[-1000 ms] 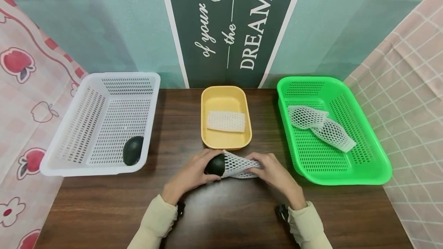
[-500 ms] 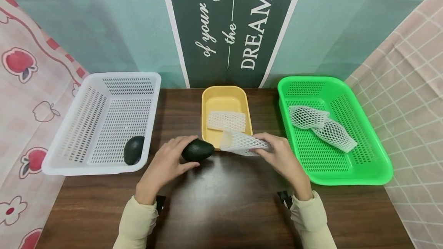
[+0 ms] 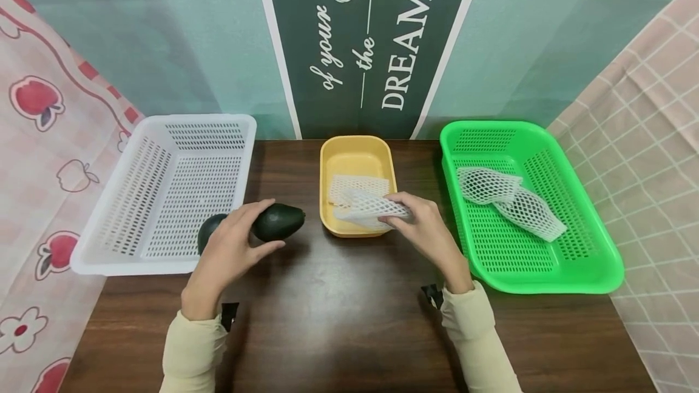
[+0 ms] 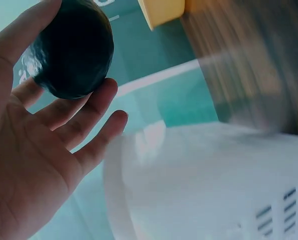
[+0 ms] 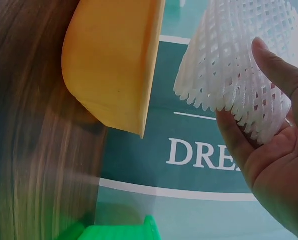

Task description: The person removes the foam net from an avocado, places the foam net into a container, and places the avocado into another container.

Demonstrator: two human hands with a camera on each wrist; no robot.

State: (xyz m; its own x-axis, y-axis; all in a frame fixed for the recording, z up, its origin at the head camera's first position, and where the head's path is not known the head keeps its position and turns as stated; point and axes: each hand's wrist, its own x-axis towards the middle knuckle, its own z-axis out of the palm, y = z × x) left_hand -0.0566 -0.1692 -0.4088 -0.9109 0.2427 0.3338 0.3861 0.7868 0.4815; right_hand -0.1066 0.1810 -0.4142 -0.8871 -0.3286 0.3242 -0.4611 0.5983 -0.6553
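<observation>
My left hand grips a dark green avocado between thumb and fingers, beside the right rim of the white basket. The left wrist view shows that avocado held by the fingertips, with the basket's wall close by. A white foam net sleeve is pinched in my right hand, over the yellow tray. Under it in the tray lies another foam net. The right wrist view has the held net hanging loose and hollow between thumb and fingers.
Inside the white basket a second avocado is partly hidden by my left hand. At the right stands a green basket with two foam-netted pieces in it. A printed cloth hangs behind the dark wooden table.
The avocado has come out of the foam net. My left hand has carried it leftward to the white basket, while my right hand has moved the net up over the yellow tray.
</observation>
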